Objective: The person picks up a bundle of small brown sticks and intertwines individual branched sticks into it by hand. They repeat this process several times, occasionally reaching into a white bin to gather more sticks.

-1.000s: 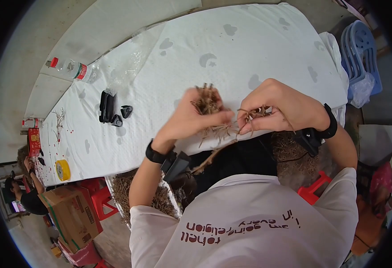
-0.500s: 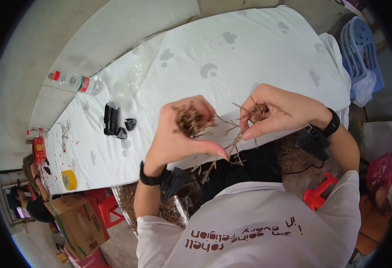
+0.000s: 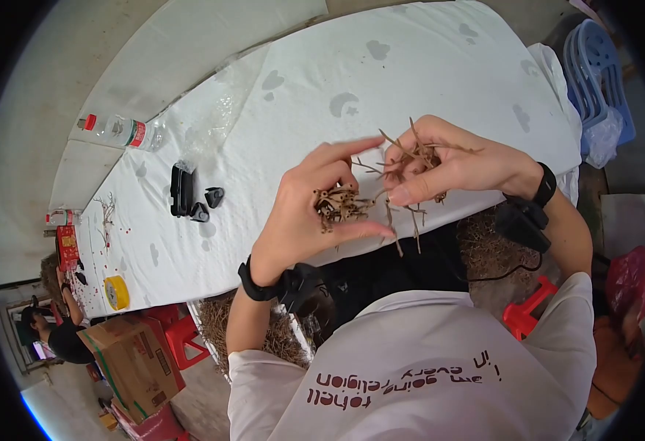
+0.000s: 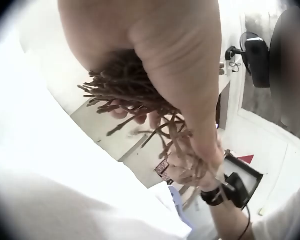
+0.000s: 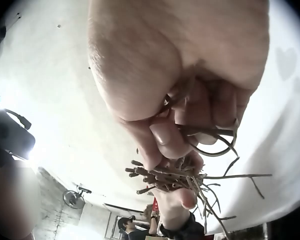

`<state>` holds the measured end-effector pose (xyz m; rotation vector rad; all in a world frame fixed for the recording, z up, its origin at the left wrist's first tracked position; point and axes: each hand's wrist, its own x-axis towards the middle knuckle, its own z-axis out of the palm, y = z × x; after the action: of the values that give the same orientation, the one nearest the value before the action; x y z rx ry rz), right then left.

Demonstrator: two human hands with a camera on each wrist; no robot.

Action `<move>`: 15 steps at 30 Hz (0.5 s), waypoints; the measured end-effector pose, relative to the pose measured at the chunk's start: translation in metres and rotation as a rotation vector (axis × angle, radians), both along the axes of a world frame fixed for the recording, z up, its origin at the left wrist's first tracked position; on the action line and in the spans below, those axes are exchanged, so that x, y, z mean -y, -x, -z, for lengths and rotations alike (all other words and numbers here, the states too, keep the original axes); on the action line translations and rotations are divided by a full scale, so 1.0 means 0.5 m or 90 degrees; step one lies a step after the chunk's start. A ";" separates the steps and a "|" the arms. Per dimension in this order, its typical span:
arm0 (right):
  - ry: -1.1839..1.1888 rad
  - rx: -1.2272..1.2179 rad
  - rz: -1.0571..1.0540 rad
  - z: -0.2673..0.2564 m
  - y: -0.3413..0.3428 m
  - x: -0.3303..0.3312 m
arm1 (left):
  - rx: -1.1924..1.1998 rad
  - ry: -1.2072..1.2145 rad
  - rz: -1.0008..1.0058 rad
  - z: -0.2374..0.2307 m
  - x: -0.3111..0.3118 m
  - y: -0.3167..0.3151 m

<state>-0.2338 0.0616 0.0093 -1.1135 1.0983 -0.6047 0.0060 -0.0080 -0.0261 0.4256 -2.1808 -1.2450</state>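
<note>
Over the near edge of the cloth-covered table, my left hand grips a thick bundle of dry brown twigs, their stem ends facing up toward the head camera. Its thumb and index finger reach out toward the right hand. Opposite it, my right hand holds a few thin branching twigs in curled fingers, with tips poking out on several sides. In the left wrist view the bundle fans out from under the palm. The right wrist view shows a bent twig across the curled right fingers.
On the table lie a black case, small black pieces, yellow tape and a plastic bottle. A box of twigs stands below the edge, near a cardboard box. Another person is at the far left.
The left hand has shifted right, closer to the right hand, its index finger now stretched out. The bundle has turned so its stem ends show. Both hands still hold twigs.
</note>
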 end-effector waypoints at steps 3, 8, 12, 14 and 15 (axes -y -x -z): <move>-0.023 -0.002 0.016 0.006 -0.007 0.006 | -0.049 0.123 -0.107 -0.001 -0.004 -0.001; -0.003 0.010 0.040 0.002 -0.017 0.002 | -0.047 0.034 -0.057 0.011 -0.002 -0.007; 0.077 0.000 0.016 0.007 -0.022 0.010 | 0.046 -0.225 -0.044 0.030 -0.037 0.015; 0.113 -0.008 -0.003 0.015 -0.025 0.011 | -0.048 -0.356 -0.068 0.030 -0.053 0.035; 0.151 0.000 0.010 0.022 -0.028 0.011 | -0.095 -0.421 -0.080 0.031 -0.058 0.040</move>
<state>-0.2197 0.0562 -0.0018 -1.3093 1.0552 -0.7625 -0.0138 0.0211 -0.0418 0.6906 -1.5492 -1.8436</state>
